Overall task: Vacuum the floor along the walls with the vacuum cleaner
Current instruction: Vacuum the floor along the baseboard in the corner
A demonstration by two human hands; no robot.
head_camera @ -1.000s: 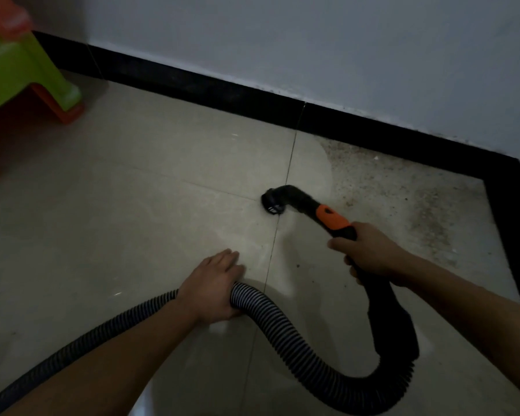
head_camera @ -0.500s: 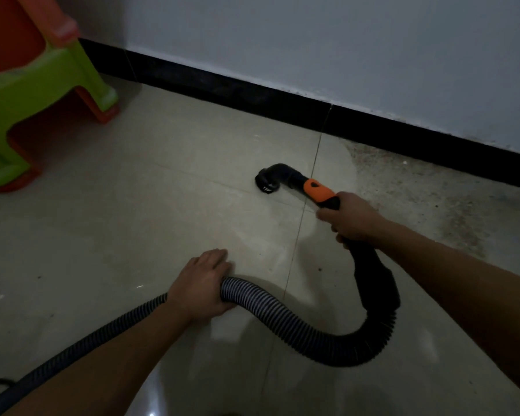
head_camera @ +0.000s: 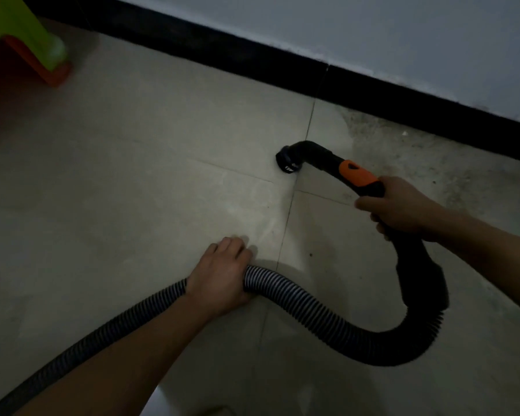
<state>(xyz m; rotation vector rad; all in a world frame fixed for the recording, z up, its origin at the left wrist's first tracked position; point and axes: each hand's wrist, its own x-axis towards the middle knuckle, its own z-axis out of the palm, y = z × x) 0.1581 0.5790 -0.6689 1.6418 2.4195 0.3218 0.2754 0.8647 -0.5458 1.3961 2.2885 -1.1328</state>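
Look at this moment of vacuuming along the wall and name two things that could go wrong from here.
1. The nozzle sits out near the tile joint, apart from the baseboard; the speckled dirt by the wall may be missed.
2. The hose curls in a tight loop between the left hand and the right hand on the handle; it could kink and choke suction.

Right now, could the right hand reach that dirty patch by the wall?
Probably yes: the dirty patch lies just beyond the right hand with nothing between, though that hand grips the vacuum handle.
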